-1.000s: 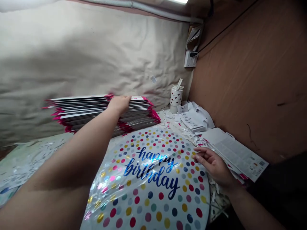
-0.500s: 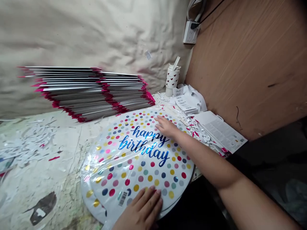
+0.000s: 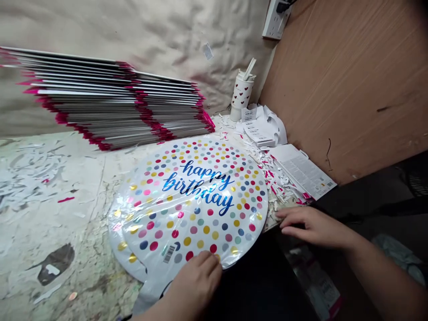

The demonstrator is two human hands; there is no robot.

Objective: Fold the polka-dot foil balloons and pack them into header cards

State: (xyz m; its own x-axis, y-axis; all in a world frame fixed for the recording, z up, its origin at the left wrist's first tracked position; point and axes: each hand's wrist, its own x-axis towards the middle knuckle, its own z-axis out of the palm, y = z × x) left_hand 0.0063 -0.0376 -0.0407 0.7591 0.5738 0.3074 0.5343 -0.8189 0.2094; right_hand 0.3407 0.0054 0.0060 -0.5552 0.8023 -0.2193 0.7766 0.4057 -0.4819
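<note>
Shiny round foil balloon (image 3: 200,209) under left hand (image 3: 197,285), resting flat, grip unclear; right hand (image 3: 314,227) open, empty, just beside.

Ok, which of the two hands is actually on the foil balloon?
The left hand: it rests on the lower edge of the happy birthday foil balloon, just beside the barcode. The right hand lies off to the right, apart from the balloon.

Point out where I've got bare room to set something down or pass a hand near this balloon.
The widest patch is the stained worktop left of the foil balloon, below the stack of pink-edged flat packs, though scraps lie across its upper part. The back right corner is crowded: paper scraps, printed sheets, a heart-patterned cup.
</note>
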